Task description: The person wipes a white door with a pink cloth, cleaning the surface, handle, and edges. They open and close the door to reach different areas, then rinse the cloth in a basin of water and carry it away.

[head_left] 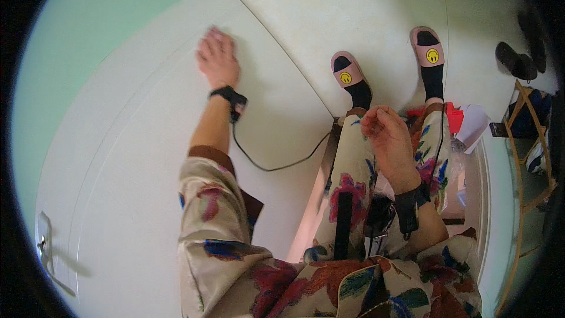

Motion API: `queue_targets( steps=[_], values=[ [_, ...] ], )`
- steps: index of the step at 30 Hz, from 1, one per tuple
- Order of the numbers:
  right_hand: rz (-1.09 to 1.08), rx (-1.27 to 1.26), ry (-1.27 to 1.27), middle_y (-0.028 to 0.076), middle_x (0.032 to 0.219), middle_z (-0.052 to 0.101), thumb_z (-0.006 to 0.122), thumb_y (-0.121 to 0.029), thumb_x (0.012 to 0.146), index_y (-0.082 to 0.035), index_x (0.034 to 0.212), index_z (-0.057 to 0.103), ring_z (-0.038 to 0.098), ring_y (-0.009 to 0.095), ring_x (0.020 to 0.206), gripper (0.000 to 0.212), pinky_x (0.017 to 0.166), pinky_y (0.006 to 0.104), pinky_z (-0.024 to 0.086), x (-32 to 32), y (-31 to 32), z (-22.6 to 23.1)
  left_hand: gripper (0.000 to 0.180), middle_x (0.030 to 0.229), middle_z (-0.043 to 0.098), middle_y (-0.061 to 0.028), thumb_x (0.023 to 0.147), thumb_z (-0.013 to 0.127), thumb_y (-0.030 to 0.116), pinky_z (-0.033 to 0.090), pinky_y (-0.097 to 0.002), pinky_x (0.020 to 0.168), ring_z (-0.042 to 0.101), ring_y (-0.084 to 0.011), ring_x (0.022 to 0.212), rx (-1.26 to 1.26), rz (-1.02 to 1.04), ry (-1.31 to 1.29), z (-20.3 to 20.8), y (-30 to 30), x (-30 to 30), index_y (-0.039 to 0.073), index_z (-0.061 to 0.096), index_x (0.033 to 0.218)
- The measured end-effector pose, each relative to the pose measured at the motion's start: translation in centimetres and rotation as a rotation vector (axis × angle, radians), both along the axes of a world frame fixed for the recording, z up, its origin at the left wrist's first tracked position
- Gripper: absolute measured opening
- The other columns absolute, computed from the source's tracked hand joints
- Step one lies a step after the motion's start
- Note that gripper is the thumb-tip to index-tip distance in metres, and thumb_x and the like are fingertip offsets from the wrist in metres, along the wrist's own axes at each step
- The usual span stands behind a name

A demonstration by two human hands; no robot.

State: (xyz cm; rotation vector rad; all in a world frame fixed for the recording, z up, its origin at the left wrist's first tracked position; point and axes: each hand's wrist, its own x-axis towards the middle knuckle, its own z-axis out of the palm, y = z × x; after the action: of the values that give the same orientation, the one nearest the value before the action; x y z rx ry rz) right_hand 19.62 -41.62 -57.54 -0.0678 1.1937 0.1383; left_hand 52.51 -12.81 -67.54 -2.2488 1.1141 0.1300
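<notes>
My left hand [218, 62] lies against the upper part of a white door [147, 200], fingers stretched out and slightly smeared by motion. No object shows under it, though its palm side is hidden. In front of my legs hangs my right hand [388, 144], its fingers loosely curled and nothing visible in them. Each wrist wears a black strap; the left one carries a small dark device [236, 105], from which a black cable [268, 169] loops across the door.
A metal handle [44, 247] sits at the door's left. Pink slippers [346, 70] are on my feet on the pale floor [282, 0]. To the right stand a wooden-framed rack [524, 159] and dark shoes [515, 62]. Red and white items [468, 123] lie beside my right leg.
</notes>
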Motion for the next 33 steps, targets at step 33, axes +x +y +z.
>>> queue_targets(
  steps=[33],
  values=[
    [0.086, -0.213, 0.182, 0.006, 0.092, 0.064, 0.056, -0.022, 0.104, -0.004, 0.103, 0.061, 0.061, 0.016, 0.087, 0.019, 0.084, 0.0306, 0.048, 0.5, -5.2, -0.8, 0.03, 0.117, 0.069, -0.0025, 0.098, 0.056, 0.031, 0.046, -0.0436, 0.096, 0.059, -0.0234, 0.118, 0.56, 0.133, 0.889, -14.6, 2.4, -21.0, 0.013, 0.066, 0.119]
  ],
)
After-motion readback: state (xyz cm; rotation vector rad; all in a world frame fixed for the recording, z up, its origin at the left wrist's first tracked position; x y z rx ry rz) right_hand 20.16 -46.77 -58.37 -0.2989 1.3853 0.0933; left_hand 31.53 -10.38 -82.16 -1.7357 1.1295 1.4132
